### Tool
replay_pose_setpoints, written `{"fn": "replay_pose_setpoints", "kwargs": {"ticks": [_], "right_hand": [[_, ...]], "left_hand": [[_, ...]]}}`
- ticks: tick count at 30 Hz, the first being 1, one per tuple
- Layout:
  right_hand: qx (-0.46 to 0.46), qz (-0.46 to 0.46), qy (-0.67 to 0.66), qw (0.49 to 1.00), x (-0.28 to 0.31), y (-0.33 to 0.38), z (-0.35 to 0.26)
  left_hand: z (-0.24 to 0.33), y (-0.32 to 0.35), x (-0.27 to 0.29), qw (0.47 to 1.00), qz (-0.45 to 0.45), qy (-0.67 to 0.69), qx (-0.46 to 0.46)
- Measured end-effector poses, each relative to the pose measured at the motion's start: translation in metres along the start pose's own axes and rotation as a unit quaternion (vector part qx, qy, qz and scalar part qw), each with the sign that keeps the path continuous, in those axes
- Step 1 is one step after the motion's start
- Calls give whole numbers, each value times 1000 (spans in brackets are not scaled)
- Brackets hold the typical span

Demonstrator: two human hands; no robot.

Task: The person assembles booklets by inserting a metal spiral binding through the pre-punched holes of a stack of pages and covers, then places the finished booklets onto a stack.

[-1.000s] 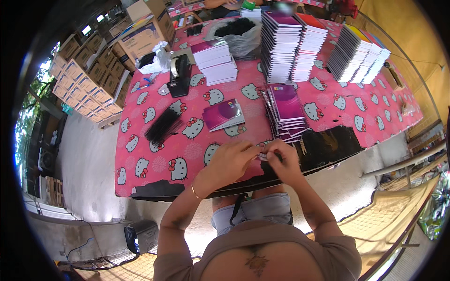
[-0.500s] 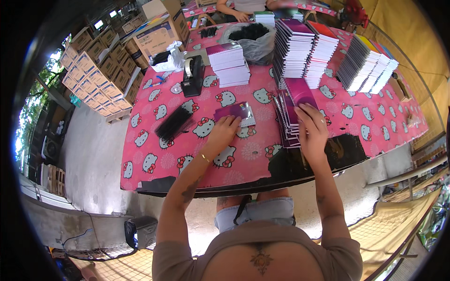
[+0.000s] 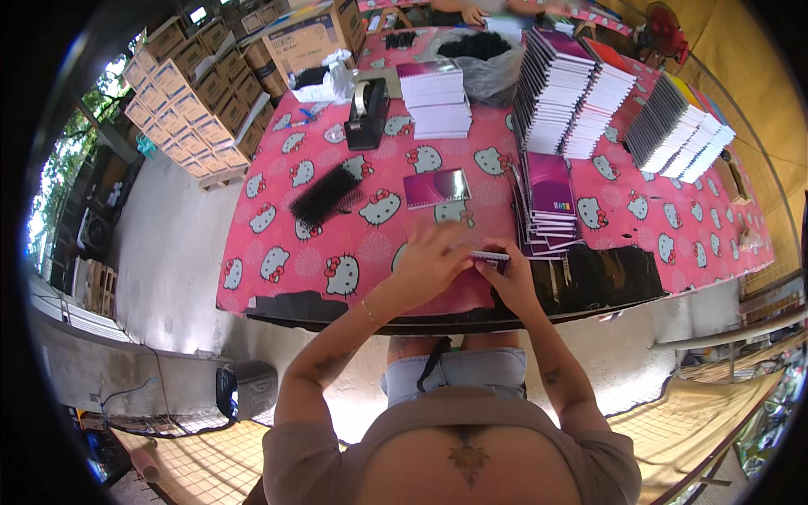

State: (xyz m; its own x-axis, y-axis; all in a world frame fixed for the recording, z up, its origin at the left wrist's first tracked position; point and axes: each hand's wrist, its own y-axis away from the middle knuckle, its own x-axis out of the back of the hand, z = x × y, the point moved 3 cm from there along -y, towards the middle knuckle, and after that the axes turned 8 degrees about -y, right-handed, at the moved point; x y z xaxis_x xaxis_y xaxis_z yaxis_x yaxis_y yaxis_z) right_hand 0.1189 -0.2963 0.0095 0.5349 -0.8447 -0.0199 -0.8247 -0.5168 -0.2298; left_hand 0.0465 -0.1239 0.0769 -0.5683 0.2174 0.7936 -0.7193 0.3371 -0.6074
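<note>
My left hand (image 3: pixel 431 259) and my right hand (image 3: pixel 507 278) meet at the near edge of the pink patterned table (image 3: pixel 278 244), both gripping a small purple notebook (image 3: pixel 490 257) between them. Just right of my hands lies a low pile of purple notebooks (image 3: pixel 549 202). A single purple notebook (image 3: pixel 436 187) lies flat a little farther out. A black comb-like strip of binding spines (image 3: pixel 326 194) rests to the left.
Tall stacks of notebooks (image 3: pixel 555 93) (image 3: pixel 677 135) line the far right; a smaller white stack (image 3: pixel 435 108), a black tape dispenser (image 3: pixel 367 114) and a black-filled bag (image 3: pixel 480 50) stand at the back. Cardboard boxes (image 3: pixel 198 93) are stacked at left. Another person's hands (image 3: pixel 471 13) work at the far end.
Both hands reached out to the notebook pile half a second ago and have now come back to the near table edge, holding a small notebook together.
</note>
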Motion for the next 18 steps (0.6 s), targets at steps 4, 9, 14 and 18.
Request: {"fn": "replay_pose_setpoints", "kwargs": {"ticks": [4, 9, 14, 18], "right_hand": [[20, 33, 1, 999, -10, 11, 8], [-4, 31, -109, 994, -23, 14, 10], [-61, -18, -33, 997, 3, 17, 8], [-29, -9, -41, 999, 6, 19, 6]], "left_hand": [[0, 40, -9, 917, -31, 279, 283], [13, 64, -36, 912, 27, 284, 296], [6, 56, -27, 891, -32, 341, 297], [-133, 67, -3, 943, 72, -26, 325]]}}
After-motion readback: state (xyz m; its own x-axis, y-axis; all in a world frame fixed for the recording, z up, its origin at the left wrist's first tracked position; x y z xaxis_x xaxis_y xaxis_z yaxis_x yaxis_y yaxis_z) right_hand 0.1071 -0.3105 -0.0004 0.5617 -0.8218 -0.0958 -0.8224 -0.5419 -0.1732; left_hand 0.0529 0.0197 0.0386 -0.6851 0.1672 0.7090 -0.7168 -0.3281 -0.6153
